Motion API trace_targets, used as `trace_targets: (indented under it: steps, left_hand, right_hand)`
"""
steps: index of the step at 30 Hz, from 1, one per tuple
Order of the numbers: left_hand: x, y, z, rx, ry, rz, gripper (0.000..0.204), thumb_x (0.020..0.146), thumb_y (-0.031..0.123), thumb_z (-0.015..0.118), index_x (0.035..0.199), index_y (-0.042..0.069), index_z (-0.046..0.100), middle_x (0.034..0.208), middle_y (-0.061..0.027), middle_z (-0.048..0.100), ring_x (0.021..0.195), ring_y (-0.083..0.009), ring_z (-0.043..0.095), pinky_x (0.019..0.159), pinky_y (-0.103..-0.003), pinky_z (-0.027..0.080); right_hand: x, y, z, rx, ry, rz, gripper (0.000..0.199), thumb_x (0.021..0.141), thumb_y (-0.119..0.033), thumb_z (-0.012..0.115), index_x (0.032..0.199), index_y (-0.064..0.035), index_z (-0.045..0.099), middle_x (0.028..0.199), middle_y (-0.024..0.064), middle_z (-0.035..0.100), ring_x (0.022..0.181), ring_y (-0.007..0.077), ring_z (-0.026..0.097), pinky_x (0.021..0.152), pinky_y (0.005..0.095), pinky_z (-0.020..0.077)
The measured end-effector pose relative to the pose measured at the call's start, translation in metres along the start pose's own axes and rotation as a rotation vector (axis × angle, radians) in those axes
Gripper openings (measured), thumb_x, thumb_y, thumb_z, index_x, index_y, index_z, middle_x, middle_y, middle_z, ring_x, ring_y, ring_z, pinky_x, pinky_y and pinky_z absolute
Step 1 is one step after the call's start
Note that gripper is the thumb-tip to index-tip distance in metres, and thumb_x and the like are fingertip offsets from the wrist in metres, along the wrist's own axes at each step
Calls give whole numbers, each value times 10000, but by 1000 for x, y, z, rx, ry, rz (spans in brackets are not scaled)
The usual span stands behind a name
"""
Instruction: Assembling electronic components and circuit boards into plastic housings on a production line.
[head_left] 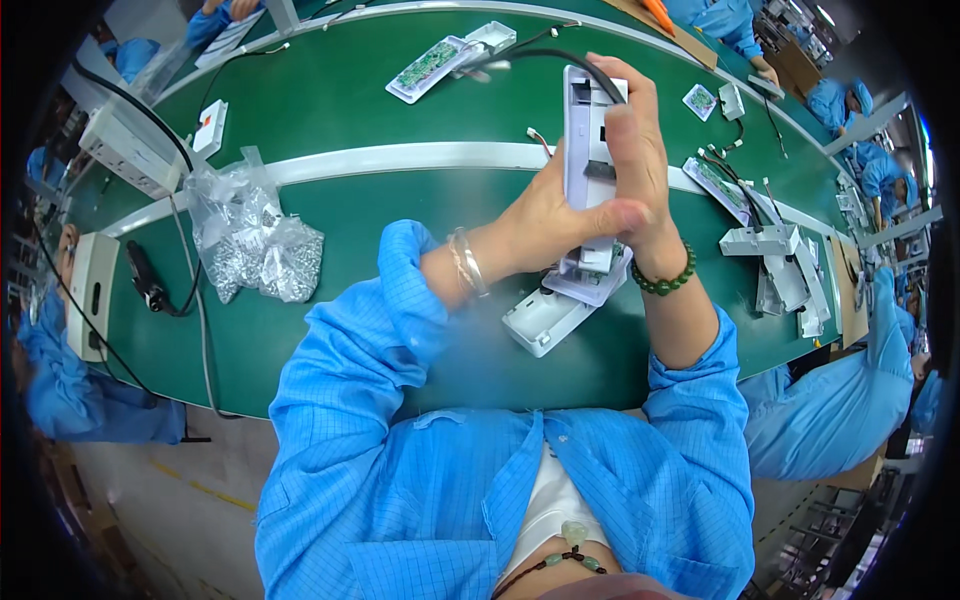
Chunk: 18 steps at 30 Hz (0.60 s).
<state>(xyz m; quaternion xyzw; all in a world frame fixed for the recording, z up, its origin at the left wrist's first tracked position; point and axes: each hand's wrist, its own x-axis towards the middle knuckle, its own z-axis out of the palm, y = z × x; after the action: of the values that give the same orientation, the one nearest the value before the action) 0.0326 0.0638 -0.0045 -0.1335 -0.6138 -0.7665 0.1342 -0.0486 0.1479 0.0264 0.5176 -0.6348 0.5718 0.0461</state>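
- The left hand is closed around the lower part of a long white housing, its thumb stretched across the front toward the other hand.
- The right hand wraps the same housing from the right side; both hands are holding it, raised above the desk and standing nearly upright.
- A black cable arches from near the top of the housing over to the left, its far end blurred.
- A twisted bangle circles the left wrist, and a green bead bracelet the right.
- Just below the hands, an open white shell lies on the desk.
- To the left sits a clear plastic bag full of small silvery pieces; farther left are a black corded object and a white socket box.
- To the right, white plastic parts are heaped together, with a circuit board in a tray and loose wires just behind them.
- Beyond the pale rail, another tray with a green board lies beside a white cover.
- Around the desk, co-workers in blue are partly visible.
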Motion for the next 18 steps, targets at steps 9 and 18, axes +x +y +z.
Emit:
trace_targets:
  steps: [9,18]
  left_hand:
    - [-4,0,13,334,-121,-31,946,589,188,660,1312,13,74,1100,-178,458,978,-257,506,829,-341,415]
    - [1,-5,7,294,-108,-11,926,595,245,702,1293,1,145,1093,-172,466,964,-235,509,820,-331,418]
  right_hand:
    - [14,-1,-39,74,-250,47,987,724,-757,91,1176,46,445,933,132,564,849,141,529,737,226,415]
    - [13,11,-15,176,54,71,625,879,-424,222,915,79,591,663,78,545,590,101,461,542,208,350]
